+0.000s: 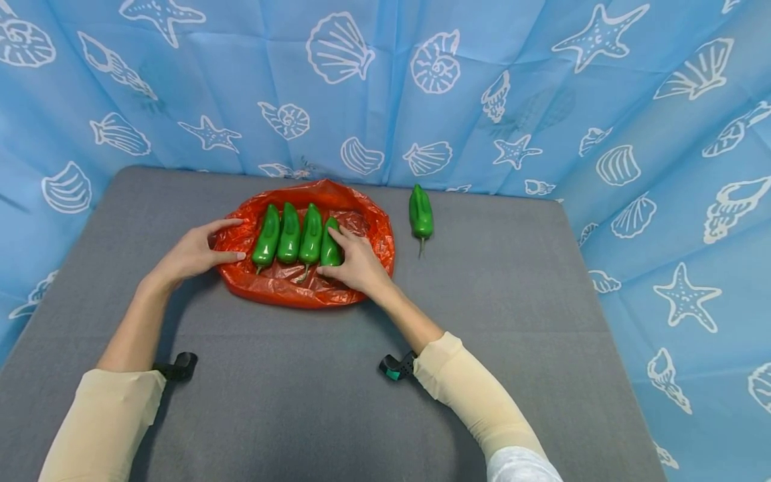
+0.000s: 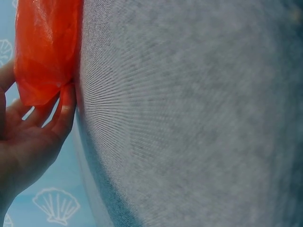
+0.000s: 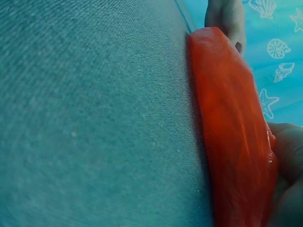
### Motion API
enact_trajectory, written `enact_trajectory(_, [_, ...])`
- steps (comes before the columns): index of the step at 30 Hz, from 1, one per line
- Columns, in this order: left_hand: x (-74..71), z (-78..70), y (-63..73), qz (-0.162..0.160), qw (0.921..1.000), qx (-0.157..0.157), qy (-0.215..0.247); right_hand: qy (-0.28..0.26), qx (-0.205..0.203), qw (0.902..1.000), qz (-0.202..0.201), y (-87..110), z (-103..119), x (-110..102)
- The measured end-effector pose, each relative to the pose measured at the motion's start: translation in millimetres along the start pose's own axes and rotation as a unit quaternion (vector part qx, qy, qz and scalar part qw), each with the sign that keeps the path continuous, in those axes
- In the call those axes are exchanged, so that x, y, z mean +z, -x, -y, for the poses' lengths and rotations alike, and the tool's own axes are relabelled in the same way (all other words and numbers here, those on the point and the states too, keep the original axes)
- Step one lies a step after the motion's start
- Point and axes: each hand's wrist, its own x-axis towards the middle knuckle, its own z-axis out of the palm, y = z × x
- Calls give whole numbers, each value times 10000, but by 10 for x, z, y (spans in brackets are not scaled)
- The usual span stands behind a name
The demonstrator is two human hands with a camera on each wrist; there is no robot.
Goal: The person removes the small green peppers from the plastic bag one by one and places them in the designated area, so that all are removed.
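A red plastic bag [image 1: 289,294] lies with its mouth spread wide and its rim folded down. Several glossy green peppers stand side by side in it, among them a pepper [image 1: 267,237] at the left end. My right hand [image 1: 360,266] grips the rightmost pepper [image 1: 330,246], thumb at its near end and fingers at its far end. At the bag's left side my left hand [image 1: 189,254] rests with thumb and fingers spread against the rim. The left wrist view has these fingers [image 2: 66,109] loosely extended along the red plastic.
Another green pepper [image 1: 421,213] lies on the grey table [image 1: 494,288] to the right of the bag, stem toward me. Behind the table hangs a blue curtain [image 1: 385,100] with white shells and starfish. Black straps with small devices [image 1: 181,367] sit on both wrists.
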Motion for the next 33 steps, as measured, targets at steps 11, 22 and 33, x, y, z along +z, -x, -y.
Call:
enact_trajectory(11, [-21, 6, -10, 83, 9999, -81, -47, 117, -157, 9998, -38, -11, -27, 10])
enact_trajectory(22, [-28, -5, -6, 107, 9998, -118, -82, -89, -184, 9998, -35, -9, -67, -57])
enact_trajectory(33, [-37, -17, -16, 187, 9997, -158, -86, -414, -339, 9985, -124, 29, -116, -170])
